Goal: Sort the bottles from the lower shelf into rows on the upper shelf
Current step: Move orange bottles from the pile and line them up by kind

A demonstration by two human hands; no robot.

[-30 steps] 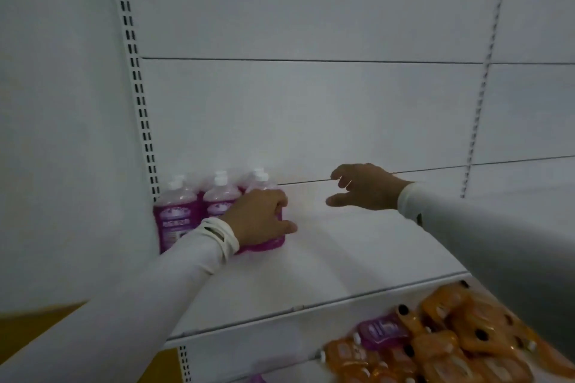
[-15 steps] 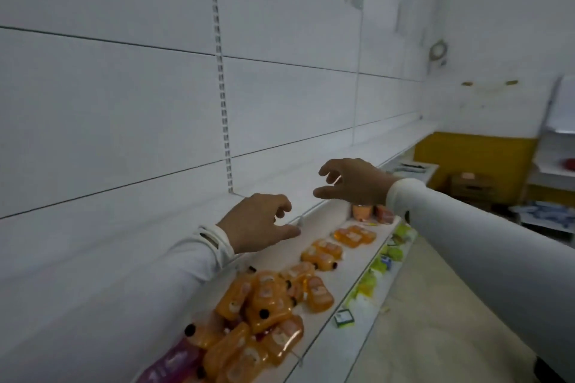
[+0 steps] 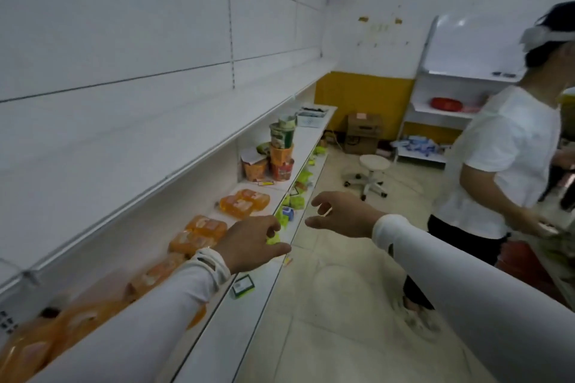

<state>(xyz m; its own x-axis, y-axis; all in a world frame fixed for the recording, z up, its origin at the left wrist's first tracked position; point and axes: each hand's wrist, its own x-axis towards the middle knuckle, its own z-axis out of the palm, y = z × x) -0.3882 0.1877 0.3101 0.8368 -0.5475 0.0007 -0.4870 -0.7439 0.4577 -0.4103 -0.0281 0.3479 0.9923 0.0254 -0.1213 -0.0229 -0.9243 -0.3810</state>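
Here the translucent orange plastic bottles point(image 3: 207, 232) are seen lying on their sides along the white lower shelf point(image 3: 264, 193), beneath the white upper shelf point(image 3: 174, 146), whose shown stretch is bare. They are judged moderately heavy with liquid, smooth and somewhat slippery, with walls that may give under pressure; a hold round the middle of the body is advised. The left hand point(image 3: 249, 244) is held over the shelf edge with fingers loosely curled and nothing gripped. The right hand point(image 3: 340, 214) hangs likewise unladen, fingers spread apart. Compared with one second earlier, the pink bottles once under the left hand are no longer in view, and a person in a white shirt point(image 3: 504, 162) has appeared.
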